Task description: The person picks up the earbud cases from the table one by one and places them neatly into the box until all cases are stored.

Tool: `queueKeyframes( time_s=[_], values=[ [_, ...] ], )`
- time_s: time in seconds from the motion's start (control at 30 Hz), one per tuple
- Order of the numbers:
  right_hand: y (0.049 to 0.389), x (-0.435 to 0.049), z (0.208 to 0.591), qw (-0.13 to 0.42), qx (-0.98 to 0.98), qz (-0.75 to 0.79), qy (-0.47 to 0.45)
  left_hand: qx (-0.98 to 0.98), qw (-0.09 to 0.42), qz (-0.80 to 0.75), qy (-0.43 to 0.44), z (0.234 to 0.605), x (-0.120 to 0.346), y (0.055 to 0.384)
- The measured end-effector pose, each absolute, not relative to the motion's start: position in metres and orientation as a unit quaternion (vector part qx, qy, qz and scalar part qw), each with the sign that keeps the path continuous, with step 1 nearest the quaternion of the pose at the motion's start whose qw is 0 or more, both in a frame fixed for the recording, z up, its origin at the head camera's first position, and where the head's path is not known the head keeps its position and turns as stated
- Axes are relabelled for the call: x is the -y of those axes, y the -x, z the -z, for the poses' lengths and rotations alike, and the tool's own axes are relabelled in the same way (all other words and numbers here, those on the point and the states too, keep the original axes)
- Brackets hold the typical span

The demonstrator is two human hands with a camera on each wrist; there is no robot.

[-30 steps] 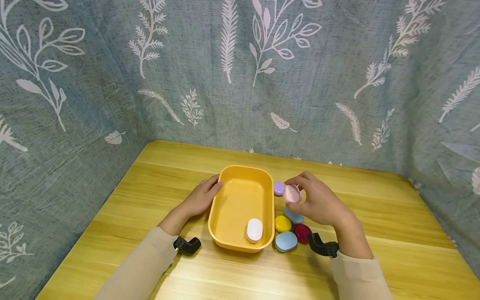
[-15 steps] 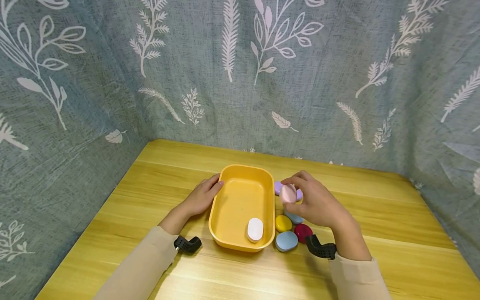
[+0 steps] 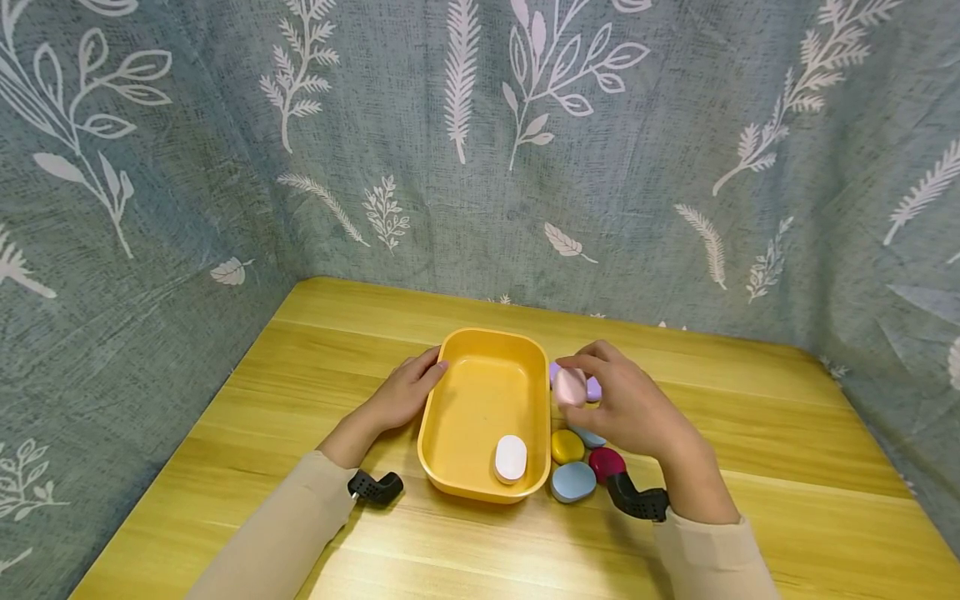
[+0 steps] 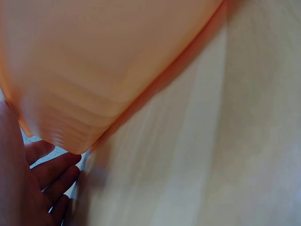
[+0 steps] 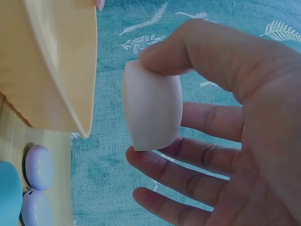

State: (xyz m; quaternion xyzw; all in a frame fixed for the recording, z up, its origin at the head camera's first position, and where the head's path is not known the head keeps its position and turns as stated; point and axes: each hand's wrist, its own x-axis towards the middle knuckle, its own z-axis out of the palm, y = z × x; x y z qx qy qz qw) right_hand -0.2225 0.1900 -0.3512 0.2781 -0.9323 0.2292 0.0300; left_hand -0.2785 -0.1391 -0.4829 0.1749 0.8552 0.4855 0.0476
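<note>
Right hand (image 3: 628,406), parted just wide enough, pinches a pink block (image 3: 570,388); left hand (image 3: 407,392) grips a yellow tub (image 3: 476,408).

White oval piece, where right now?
Head view: the white oval piece lies inside the yellow-orange tray, toward its near right corner, across the wall from the round yellow piece.

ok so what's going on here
A person's right hand pinches a pale pink piece above the table, beside the yellow tray. Their left hand holds the tray's left side. One white piece lies inside; a yellow piece, a dark red piece, blue pieces and purple pieces lie to its right.
</note>
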Motion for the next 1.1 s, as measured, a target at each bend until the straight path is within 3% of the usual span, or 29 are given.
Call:
queueKeyframes(
  time_s=[1.1],
  values=[
    [0.216, -0.176, 0.350, 0.065, 0.928, -0.205, -0.305, -0.868, 0.047, -0.469, -0.156, 0.479, 0.139, 0.276]
  ],
)
